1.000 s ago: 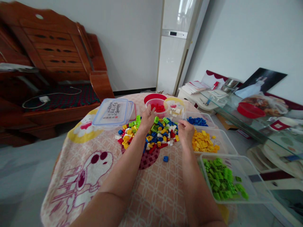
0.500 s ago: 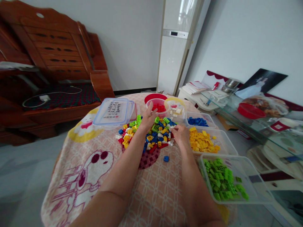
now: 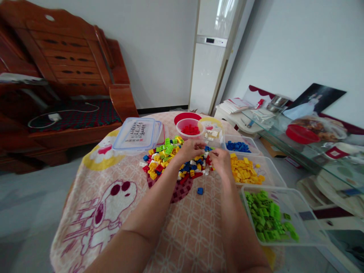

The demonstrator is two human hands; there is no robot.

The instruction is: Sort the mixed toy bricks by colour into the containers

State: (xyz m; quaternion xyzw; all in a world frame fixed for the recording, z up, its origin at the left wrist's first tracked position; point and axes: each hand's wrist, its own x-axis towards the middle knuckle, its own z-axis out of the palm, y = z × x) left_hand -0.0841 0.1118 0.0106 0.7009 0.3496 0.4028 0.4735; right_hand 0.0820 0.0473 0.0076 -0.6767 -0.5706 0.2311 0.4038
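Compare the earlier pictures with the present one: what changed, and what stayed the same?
The left hand drew back from near the tub of red blocks and now reaches rightward over the mixed pile, close to the right hand. The right hand went left to the pile's edge, then slightly back; whether either hand holds a block is unclear. The lone blue block, yellow-block box, green-block box and stacked lids stayed put.
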